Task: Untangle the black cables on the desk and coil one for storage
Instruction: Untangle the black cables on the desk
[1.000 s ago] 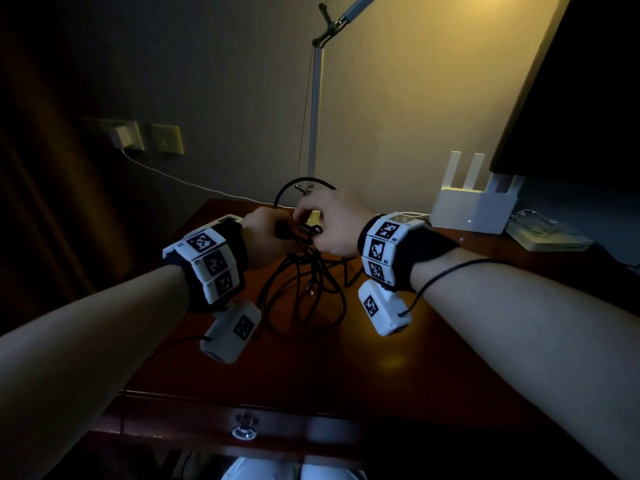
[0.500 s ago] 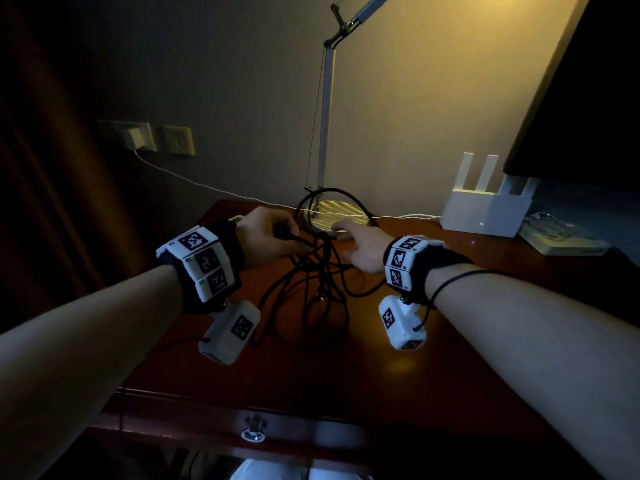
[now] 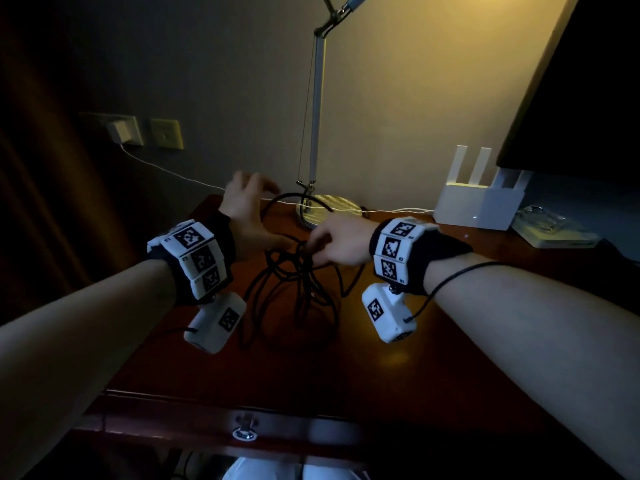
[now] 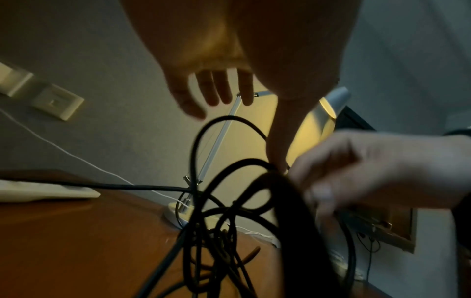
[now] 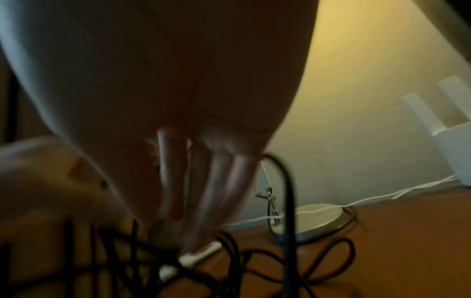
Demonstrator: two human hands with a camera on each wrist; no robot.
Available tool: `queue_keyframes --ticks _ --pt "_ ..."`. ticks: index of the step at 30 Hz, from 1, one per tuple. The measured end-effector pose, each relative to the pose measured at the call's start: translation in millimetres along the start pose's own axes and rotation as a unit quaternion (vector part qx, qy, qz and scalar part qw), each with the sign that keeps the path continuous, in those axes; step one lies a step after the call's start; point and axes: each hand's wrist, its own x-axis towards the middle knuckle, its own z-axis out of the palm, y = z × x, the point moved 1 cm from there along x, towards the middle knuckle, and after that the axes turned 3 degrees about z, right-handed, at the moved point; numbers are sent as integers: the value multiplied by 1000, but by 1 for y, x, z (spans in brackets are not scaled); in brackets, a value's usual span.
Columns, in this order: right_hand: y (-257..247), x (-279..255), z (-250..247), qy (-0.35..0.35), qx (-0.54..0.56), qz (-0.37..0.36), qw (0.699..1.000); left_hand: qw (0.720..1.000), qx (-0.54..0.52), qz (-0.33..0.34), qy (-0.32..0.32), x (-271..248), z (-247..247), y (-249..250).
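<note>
Cables lay in one black tangle on the desk, in front of the lamp, with one tall loop standing up out of the heap toward the lamp's base. Half a second before, the left hand had been closed at the knot beside the right; now it had let go and lifted up and back, fingers spread wide and holding nothing, thumb reaching down near the top of the knot (the left wrist view shows its tip close to a strand, though contact cannot be told). The right hand had meanwhile moved in over the middle of the tangle, fingers pointing down into the strands. It seemed to pinch one near the crossing, but blur in both wrist views kept that from being certain.

Judging by this, the knot had passed from a two-handed hold to the right hand alone, freeing the left to take a fresh strand, probably the raised loop just under it. The heap looked as knotted as ever, with several loops crossing at one point and loose ends trailing toward the desk's front edge. No cable had come free, so coiling was some way off. A white cable ran behind from the wall socket past the lamp and was no part of the job.
</note>
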Motion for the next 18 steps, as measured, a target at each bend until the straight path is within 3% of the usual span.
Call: queue_keyframes --ticks 3,5,6,9,12,14,18 --pt "-3 -8 -17 154 186 -5 970 998 -44 9 -33 0 7 -1" --pt "3 -5 -22 260 173 23 950 994 -45 -4 -97 1 9 -5" --pt "6 -2 -20 252 150 31 955 991 -28 -9 -128 1 10 -8" --pt "13 5 -1 105 68 25 992 977 38 -6 -211 -4 16 -14" --pt "20 4 22 8 33 16 999 957 108 -20 -269 -12 25 -17" --pt "22 5 33 -19 18 10 1000 950 127 -13 -284 -15 28 -21" --pt "21 12 40 -5 11 47 999 937 140 -8 -319 -19 35 -28"
